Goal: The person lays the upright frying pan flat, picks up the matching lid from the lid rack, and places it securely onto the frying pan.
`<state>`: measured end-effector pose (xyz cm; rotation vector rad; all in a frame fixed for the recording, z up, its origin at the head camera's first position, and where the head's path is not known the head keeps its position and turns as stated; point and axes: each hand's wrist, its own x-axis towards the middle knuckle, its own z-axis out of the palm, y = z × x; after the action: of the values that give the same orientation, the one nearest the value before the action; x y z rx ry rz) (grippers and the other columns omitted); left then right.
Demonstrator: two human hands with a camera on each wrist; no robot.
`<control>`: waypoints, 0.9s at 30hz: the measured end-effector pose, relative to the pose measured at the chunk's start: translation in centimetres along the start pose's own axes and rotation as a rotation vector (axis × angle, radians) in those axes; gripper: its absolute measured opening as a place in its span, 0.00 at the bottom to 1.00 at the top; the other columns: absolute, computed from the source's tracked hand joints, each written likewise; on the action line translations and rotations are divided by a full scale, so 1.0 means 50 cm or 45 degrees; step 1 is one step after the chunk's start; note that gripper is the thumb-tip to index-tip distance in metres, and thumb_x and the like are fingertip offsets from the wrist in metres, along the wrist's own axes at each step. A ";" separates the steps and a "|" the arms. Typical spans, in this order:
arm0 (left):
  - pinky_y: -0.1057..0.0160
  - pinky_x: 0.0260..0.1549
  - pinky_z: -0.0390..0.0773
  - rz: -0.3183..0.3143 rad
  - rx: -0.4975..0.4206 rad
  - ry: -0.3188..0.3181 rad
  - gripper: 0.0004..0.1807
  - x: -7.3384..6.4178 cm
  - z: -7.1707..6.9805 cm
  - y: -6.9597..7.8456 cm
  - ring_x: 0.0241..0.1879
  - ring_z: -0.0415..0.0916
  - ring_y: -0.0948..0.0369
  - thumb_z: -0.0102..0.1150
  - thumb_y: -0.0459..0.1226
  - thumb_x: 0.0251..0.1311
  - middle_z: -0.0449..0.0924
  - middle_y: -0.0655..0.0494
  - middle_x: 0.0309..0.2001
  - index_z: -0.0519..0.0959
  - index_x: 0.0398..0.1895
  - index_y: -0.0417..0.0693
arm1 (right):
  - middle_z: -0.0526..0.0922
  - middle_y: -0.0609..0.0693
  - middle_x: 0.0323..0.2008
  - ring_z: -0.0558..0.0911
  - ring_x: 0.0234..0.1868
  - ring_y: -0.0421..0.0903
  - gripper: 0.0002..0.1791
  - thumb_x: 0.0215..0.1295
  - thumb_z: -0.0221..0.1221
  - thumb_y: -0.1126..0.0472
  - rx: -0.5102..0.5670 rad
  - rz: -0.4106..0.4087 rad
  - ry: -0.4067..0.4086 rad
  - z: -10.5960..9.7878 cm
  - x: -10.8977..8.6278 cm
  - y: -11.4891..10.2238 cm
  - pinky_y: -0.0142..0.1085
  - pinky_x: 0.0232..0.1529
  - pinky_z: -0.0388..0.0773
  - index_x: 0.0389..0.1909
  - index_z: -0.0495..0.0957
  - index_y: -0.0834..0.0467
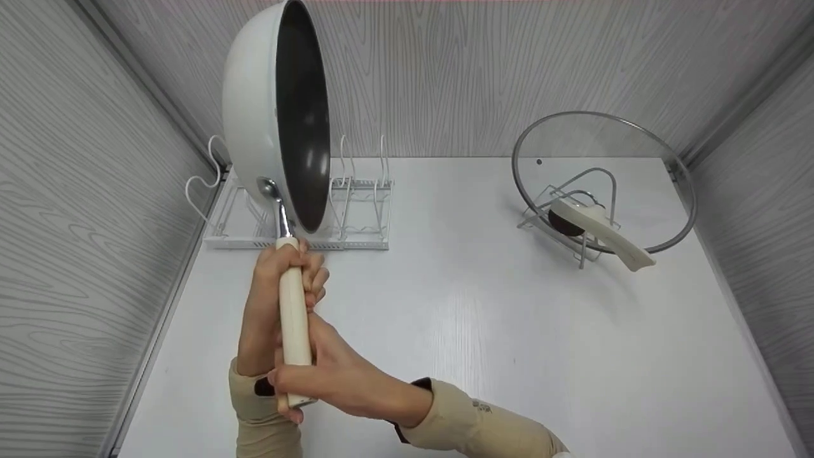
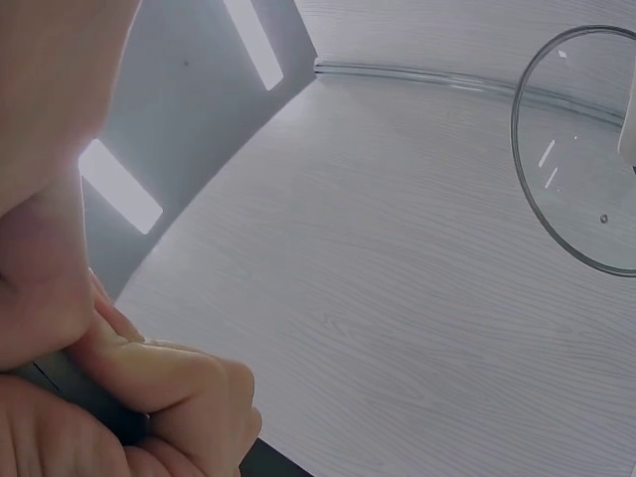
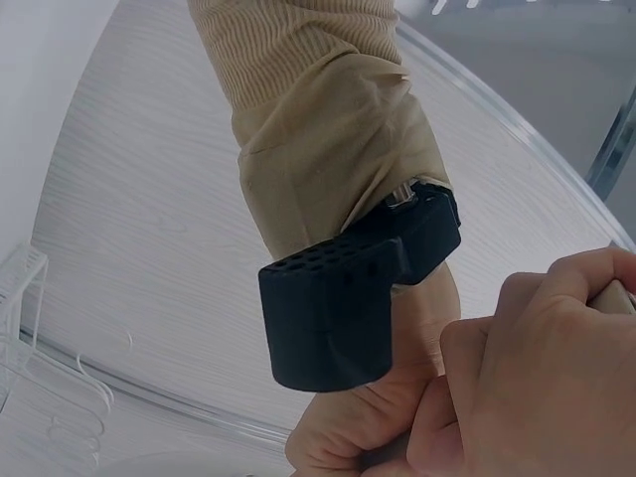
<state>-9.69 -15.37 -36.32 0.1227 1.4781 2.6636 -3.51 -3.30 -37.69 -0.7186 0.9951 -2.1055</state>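
Note:
A deep frying pan (image 1: 251,105), white outside and dark inside, is held on its side over the left of the white surface. Its cream handle (image 1: 294,318) points down toward the person. My left hand (image 1: 270,280) grips the handle just below the metal neck. Lower down, my right hand (image 1: 340,372) grips the handle near its end. Behind the pan stands a white wire rack (image 1: 365,243), partly hidden by it; I cannot tell whether the two touch. In the right wrist view, the right hand (image 3: 556,373) is close beside the left hand (image 3: 348,427).
At the right, a glass lid (image 1: 636,184) with a steel rim and a cream handle (image 1: 604,232) leans in a small wire stand (image 1: 582,254). Grey wood-grain walls (image 1: 445,76) enclose the white surface (image 1: 477,356) at the back and both sides.

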 end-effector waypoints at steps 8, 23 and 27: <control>0.73 0.07 0.62 0.024 -0.051 -0.020 0.09 -0.009 0.013 0.010 0.08 0.65 0.65 0.34 0.26 0.59 0.67 0.56 0.10 0.63 0.24 0.42 | 0.75 0.50 0.24 0.77 0.16 0.40 0.19 0.60 0.49 0.72 -0.014 0.001 0.006 0.007 -0.009 -0.006 0.32 0.19 0.75 0.51 0.59 0.58; 0.72 0.10 0.70 0.001 0.025 -0.074 0.05 -0.017 0.038 0.018 0.13 0.68 0.63 0.40 0.27 0.62 0.67 0.54 0.14 0.63 0.28 0.41 | 0.74 0.48 0.23 0.78 0.17 0.39 0.27 0.58 0.51 0.73 -0.106 -0.042 -0.030 0.005 -0.035 -0.029 0.33 0.18 0.76 0.59 0.56 0.58; 0.71 0.11 0.73 -0.025 0.117 -0.054 0.04 -0.011 0.039 0.021 0.13 0.70 0.62 0.43 0.28 0.61 0.68 0.53 0.16 0.65 0.28 0.40 | 0.74 0.48 0.22 0.77 0.16 0.40 0.27 0.57 0.51 0.74 -0.136 -0.050 -0.002 0.000 -0.038 -0.035 0.33 0.16 0.74 0.58 0.57 0.60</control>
<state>-8.96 -14.34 -34.42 0.1693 1.5808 2.5617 -2.94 -1.02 -36.64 -0.7988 1.1071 -2.0975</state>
